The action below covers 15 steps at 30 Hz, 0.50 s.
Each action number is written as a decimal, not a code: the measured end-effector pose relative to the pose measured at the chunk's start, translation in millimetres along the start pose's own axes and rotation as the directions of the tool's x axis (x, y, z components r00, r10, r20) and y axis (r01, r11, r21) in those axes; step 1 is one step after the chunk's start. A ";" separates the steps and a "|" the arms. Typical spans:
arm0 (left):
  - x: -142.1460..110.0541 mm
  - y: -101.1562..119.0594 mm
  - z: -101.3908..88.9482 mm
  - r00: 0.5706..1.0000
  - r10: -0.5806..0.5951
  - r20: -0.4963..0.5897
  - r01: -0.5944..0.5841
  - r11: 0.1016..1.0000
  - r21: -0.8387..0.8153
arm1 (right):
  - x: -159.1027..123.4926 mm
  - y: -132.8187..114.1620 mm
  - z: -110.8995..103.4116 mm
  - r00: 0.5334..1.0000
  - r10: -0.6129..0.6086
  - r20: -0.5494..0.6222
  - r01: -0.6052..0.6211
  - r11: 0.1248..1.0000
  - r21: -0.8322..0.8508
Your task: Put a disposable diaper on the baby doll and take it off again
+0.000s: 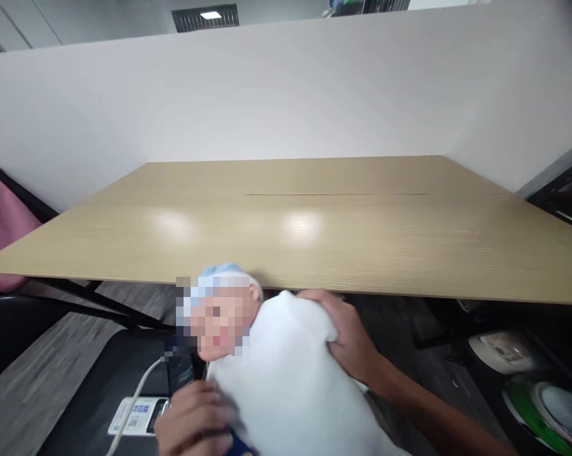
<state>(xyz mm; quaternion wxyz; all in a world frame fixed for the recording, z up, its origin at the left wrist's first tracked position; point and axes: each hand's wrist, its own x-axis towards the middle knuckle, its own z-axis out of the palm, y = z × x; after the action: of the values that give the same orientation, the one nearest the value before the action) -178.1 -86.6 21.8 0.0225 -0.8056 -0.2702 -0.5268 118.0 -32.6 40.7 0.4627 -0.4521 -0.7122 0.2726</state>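
Observation:
A baby doll (223, 323) in a light blue and white cap (228, 272) lies close in front of me, head to the left by the table's front edge. White cloth (290, 380) covers its body. My right hand (349, 335) grips the cloth's upper right side, thumb and fingers closed round a fold. Low on the left, my left hand (195, 418) is beside the cloth with its fingers curled. What those fingers hold is hidden. A dark blue patch (238, 445) shows just under them.
A wooden table (314, 247) spans the view, with a white partition (286, 101) behind. On the left are a black seat (100, 380), a white cable (138, 386), a printed card (128, 415) and pink cloth (5, 221). Round green and white items (546, 405) sit low right.

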 end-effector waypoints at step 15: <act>116.0 -91.2 69.7 0.656 -0.330 0.679 0.471 0.882 -0.026 | 15.3 39.8 -154.1 0.964 0.266 -0.021 -0.202 0.678 -0.707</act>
<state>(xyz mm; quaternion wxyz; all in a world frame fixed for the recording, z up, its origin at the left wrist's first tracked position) -126.9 61.3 68.0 -0.2719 -0.8557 -0.3780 -0.2259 270.6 -5.9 80.1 0.1868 -0.6694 -0.7168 0.0563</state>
